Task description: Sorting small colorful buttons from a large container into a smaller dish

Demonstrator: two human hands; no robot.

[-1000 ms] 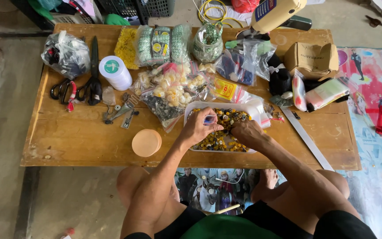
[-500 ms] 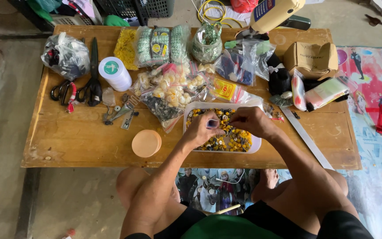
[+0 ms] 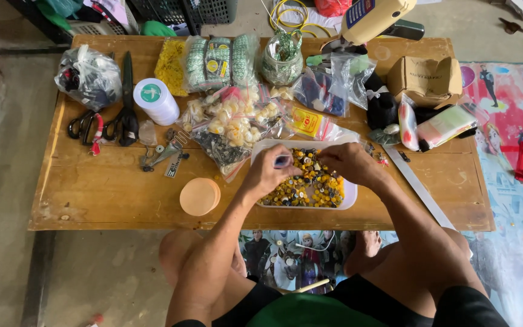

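Both forearms reach forward from the seated person's lap and meet over a white tray [image 3: 351,195] of small yellow and dark beads [image 3: 310,184] near the front edge of the low wooden table [image 3: 110,188]. The left hand [image 3: 267,172] is curled, its fingertips pinched on a small dark piece [image 3: 282,160] held just above the beads. The right hand [image 3: 349,163] hovers palm down over the tray's right half, fingers bent toward the beads; whether it grips anything cannot be told. A round orange lid [image 3: 200,196] lies left of the tray, with scissors [image 3: 127,103] well apart.
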